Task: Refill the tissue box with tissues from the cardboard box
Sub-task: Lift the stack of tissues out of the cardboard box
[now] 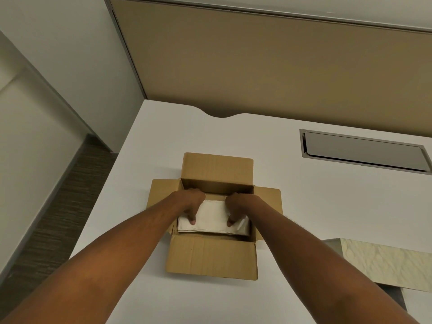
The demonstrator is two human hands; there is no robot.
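Observation:
An open cardboard box (211, 258) sits on the white desk with its four flaps folded outward. Inside lies a white stack of tissues (211, 217). Both hands reach down into the box. My left hand (190, 203) grips the stack's left end, thumb on top. My right hand (237, 205) grips the right end the same way. The fingers go behind the stack and are hidden. At the lower right lies a cream patterned tissue box (385, 265), partly cut off by the frame edge.
The white desk (280, 141) ends at a beige partition (268, 66) behind. A metal cable hatch (364, 150) is set into the desk at the right. The desk's left edge drops to a carpeted floor (70, 206).

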